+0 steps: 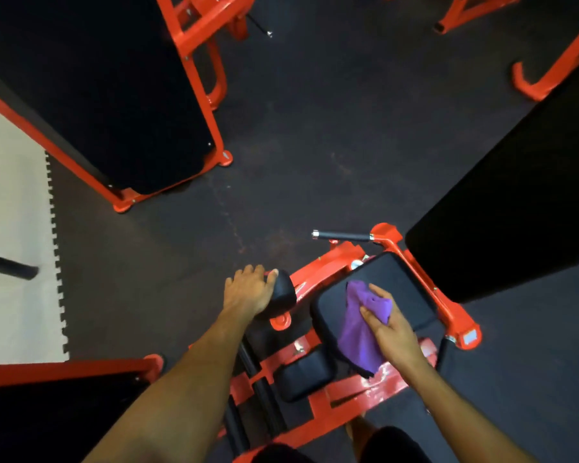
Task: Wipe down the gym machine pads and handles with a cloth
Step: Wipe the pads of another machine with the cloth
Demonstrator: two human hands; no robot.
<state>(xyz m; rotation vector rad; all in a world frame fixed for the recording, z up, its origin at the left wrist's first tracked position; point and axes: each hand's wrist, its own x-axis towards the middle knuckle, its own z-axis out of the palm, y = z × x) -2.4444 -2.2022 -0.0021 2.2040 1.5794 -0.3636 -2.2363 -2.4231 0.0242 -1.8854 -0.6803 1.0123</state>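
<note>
Dark rubber flooring (315, 135) fills the head view, meeting a pale floor (10, 228) along a toothed, interlocking edge at the left. Red-framed gym machines stand around: one with a tall black panel (97, 95) at the far left, another black panel (515, 212) at the right, and red frame legs (532, 81) at the far right.

Near the bottom centre sits a low red-framed machine (348, 392). Its large black seat pad (398, 282) lies just right of centre, with a smaller black pad (301, 375) nearer and to the left, and a black roller pad (281, 292) to the left of the seat. A black grip handle (341, 235) sticks out leftward from the frame at the far side of the seat.

The left hand (248, 289) rests over the roller pad, its fingers curled round the top of it. The right hand (388, 325) pinches a purple cloth (361, 325) between thumb and fingers and holds it against the near-left part of the seat pad; the cloth's loose end hangs over the pad's near edge toward the red frame. How firmly the cloth presses on the pad is hard to judge from this angle.
</note>
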